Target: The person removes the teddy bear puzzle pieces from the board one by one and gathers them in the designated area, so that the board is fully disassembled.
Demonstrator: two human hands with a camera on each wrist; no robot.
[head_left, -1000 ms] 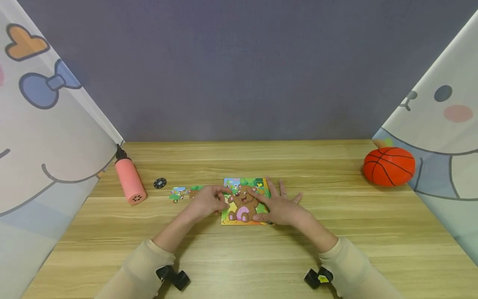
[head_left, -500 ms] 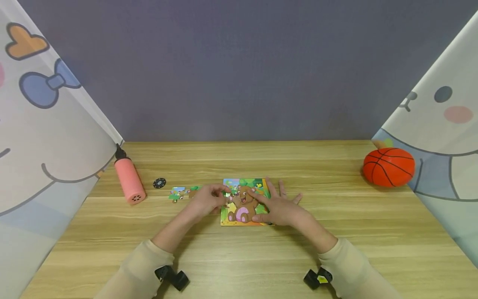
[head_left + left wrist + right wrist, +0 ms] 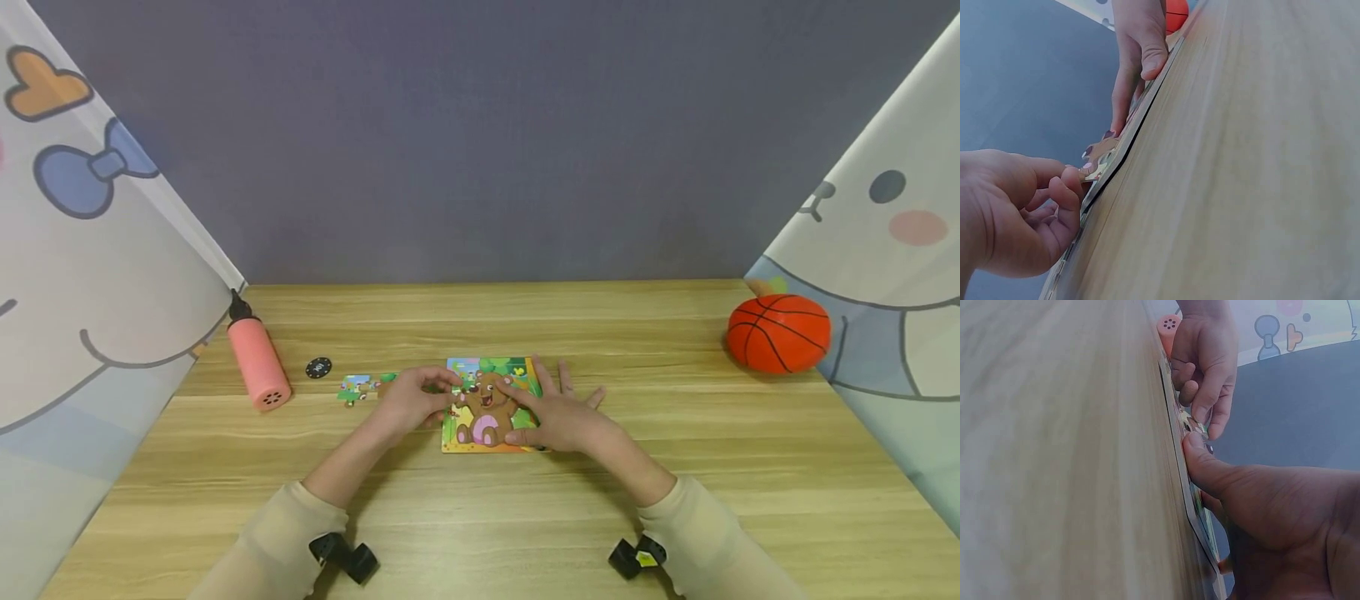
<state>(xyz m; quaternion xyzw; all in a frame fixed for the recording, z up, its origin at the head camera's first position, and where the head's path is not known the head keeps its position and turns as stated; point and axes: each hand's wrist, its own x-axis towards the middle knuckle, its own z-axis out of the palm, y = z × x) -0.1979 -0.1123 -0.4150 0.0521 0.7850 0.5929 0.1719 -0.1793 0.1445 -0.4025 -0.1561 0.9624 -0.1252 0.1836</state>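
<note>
A bear jigsaw puzzle point(image 3: 487, 432) lies flat on the wooden table. At its left side my left hand point(image 3: 408, 402) pinches a puzzle piece point(image 3: 1097, 161) between thumb and fingertips. In the left wrist view this piece is tilted, with one edge raised above the board. My right hand point(image 3: 564, 417) rests on the puzzle's right part, fingers spread and thumb on the lower edge. Left of the left hand lie loose puzzle pieces point(image 3: 354, 390), partly hidden by that hand.
A black round chip point(image 3: 318, 367) lies beyond the loose pieces. At the far left is a pink hand pump point(image 3: 258, 363) with a black nozzle. A red toy basketball point(image 3: 778, 333), somewhat deflated, sits at the far right. A grey wall point(image 3: 487, 150) rises behind the table point(image 3: 480, 533).
The pinched piece has come over the gap at the puzzle's left side, and the bear's arm now shows there. The left fingers shifted slightly; my right hand stayed in place.
</note>
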